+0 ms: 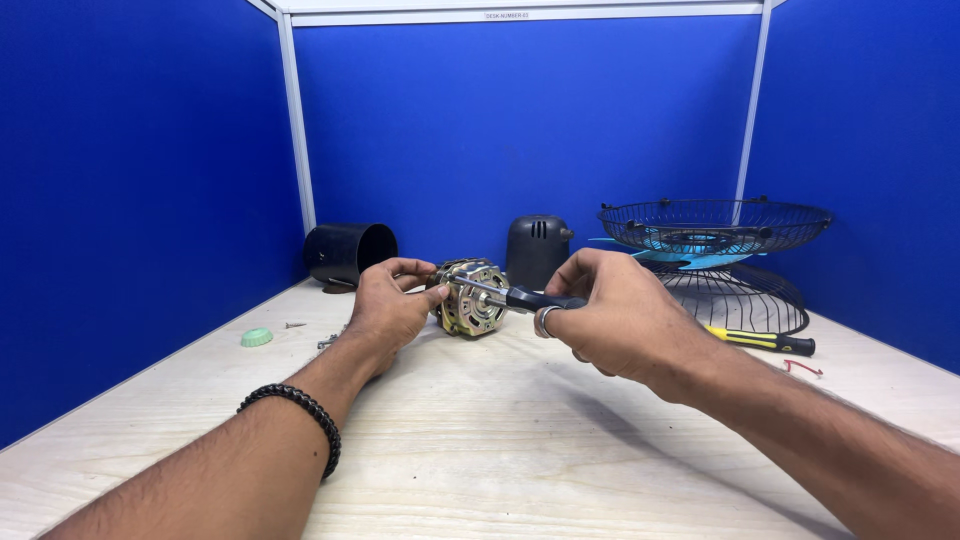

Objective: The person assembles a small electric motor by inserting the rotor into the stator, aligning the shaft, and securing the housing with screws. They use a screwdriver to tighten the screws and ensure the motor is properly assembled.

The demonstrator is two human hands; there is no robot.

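Item: fan motor point(472, 297), bare metal with brass-toned windings, held just above the pale wooden desk point(480, 450) at the middle of the view. Left hand point(388, 305), beaded black bracelet point(296, 410) on its wrist, grips the motor's left side, its fingers point(425, 270) curled over the top and the thumb pressed to the front face. Right hand point(620, 315), ring on one finger, is clenched around the black handle of a screwdriver point(520, 298) just right of the motor; the metal shaft reaches the motor's face, though the exact contact point is hard to tell. Left of the motor: black cylindrical cover point(348, 252) on its side, small green cap point(256, 338), loose screws point(296, 325). Behind the motor: dark domed housing point(535, 248). Right of the motor: two wire fan guards point(715, 228) stacked with a blue blade point(690, 260) between, and a yellow-and-black screwdriver point(762, 341). High above the motor, a small white rectangular label point(505, 16) sits on the partition's white top rail.
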